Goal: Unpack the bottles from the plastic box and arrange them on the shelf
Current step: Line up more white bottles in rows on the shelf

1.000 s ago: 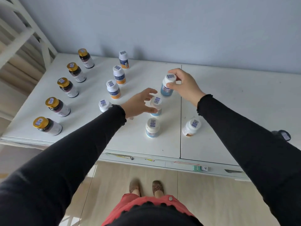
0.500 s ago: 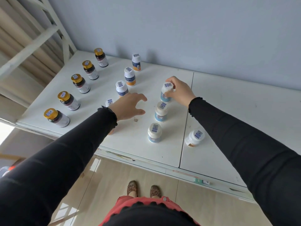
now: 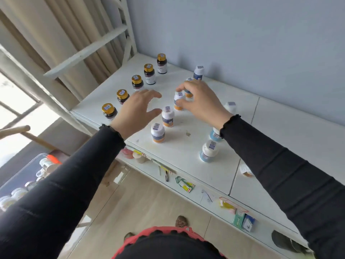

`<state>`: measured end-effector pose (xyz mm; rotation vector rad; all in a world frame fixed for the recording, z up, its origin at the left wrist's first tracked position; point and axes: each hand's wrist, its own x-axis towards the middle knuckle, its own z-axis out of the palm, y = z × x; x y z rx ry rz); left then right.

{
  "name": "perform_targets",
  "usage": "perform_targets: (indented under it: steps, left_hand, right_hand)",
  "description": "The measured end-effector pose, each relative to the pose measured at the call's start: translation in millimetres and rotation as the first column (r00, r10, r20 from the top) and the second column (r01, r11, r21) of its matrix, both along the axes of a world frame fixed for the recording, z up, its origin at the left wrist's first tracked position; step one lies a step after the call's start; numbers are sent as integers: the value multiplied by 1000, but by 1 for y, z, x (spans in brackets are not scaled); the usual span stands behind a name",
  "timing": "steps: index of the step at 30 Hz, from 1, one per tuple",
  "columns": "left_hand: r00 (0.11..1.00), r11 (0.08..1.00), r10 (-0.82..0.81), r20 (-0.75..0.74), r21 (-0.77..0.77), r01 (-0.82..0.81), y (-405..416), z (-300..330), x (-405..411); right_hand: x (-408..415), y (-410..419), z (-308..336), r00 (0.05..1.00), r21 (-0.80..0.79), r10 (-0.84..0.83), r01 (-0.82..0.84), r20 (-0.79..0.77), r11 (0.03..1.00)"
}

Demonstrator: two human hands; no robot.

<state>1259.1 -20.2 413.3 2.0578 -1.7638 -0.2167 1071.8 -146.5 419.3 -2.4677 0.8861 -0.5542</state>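
No text legible; barcode stickers on bottle caps (image 3: 107,107) and bottle labels (image 3: 167,122) too blurred.

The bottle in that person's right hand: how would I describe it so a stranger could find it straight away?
Start at the white shelf against the blue-grey wall and find the middle row of white-capped bottles with orange bases. The held bottle is third from the front edge in that row. It alone is gripped: the right hand pinches it, while the left hand hovers open beside it.
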Motion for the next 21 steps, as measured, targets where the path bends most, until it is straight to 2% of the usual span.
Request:
perform_targets:
  steps: [4, 8, 11, 17, 21]
  left_hand:
    - [992, 992, 128, -14, -9, -129, 71, 0, 52]
    - [952, 951, 305, -16, 60, -303, 166, -15, 124]
    - [934, 928, 358, 7, 104, -357, 245, -32, 183]
    - [878, 862, 478, -22, 207, -464, 380, -72, 286]
    - [828, 800, 559, -53, 299, -521, 428, -102, 337]
  right_hand:
    - [74, 65, -2, 983, -13, 183, -183, -12, 983]
    - [165, 146, -14, 948, 17, 319, -318, -21, 948]
    - [234, 212, -30, 923, 64, 384, -381, -37, 922]
    - [340, 320, -80, 899, 275, 422, -378, -122, 884]
    - [391, 350, -119, 891, 383, 409, -315, -195, 868]
